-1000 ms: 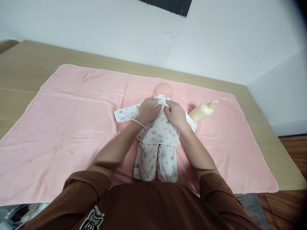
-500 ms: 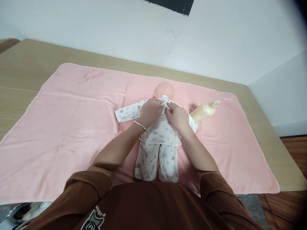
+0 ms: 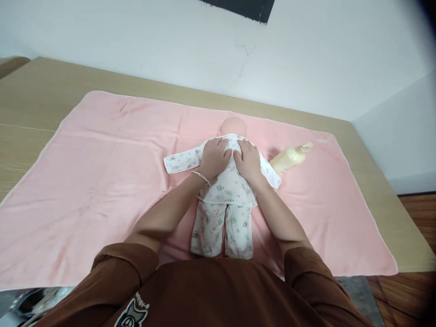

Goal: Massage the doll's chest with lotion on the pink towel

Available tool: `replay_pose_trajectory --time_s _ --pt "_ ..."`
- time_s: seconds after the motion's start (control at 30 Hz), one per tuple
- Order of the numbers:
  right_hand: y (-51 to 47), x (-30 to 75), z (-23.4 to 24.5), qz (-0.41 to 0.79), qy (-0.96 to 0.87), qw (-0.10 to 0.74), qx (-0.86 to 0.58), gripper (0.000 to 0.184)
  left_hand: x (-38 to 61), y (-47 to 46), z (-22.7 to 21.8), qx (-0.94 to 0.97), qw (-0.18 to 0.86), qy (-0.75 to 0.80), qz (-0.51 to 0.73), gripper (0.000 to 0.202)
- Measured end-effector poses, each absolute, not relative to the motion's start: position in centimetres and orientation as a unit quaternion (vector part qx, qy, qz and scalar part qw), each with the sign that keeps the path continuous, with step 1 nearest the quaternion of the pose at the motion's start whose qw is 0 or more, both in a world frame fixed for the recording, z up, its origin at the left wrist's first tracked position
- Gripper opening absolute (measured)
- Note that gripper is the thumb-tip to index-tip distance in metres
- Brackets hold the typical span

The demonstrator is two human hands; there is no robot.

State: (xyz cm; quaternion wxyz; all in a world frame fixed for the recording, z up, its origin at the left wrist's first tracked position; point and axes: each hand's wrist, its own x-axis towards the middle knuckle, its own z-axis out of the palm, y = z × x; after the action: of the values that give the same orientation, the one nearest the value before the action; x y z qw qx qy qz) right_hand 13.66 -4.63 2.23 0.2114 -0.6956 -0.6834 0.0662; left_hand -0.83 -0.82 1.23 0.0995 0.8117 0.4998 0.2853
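The left hand point(image 3: 215, 158) and right hand point(image 3: 249, 160) lie flat, fingers spread, gripping nothing, on the patterned top point(image 3: 231, 191) of the doll point(image 3: 229, 181). Half a second ago the fingers bunched the cloth near the neck; now it lies smoother. The doll stays on the pink blanket point(image 3: 102, 181), the bottle point(image 3: 290, 158) unmoved beside one sleeve.

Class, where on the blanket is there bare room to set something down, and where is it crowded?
Widest: the blanket between its left edge and the sleeve beside the left hand. Smaller: between the bottle and the blanket's right edge. Crowded: the middle, where that hand and the right hand rest on the doll, and the bottle lies close to the other sleeve.
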Motion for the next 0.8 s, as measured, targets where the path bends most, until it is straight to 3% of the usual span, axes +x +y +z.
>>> replay_pose_trajectory --time_s 0.57,0.8 --pt "-4.4 14.1 2.9 0.060 -0.716 0.165 -0.676 0.056 -1.3 -0.1 1.0 0.824 0.112 0.485 0.270 0.043" --pt "-5.8 13.7 5.1 0.040 -0.754 0.157 -0.636 0.039 -1.3 -1.7 3.1 0.852 0.094 0.457 0.238 0.036"
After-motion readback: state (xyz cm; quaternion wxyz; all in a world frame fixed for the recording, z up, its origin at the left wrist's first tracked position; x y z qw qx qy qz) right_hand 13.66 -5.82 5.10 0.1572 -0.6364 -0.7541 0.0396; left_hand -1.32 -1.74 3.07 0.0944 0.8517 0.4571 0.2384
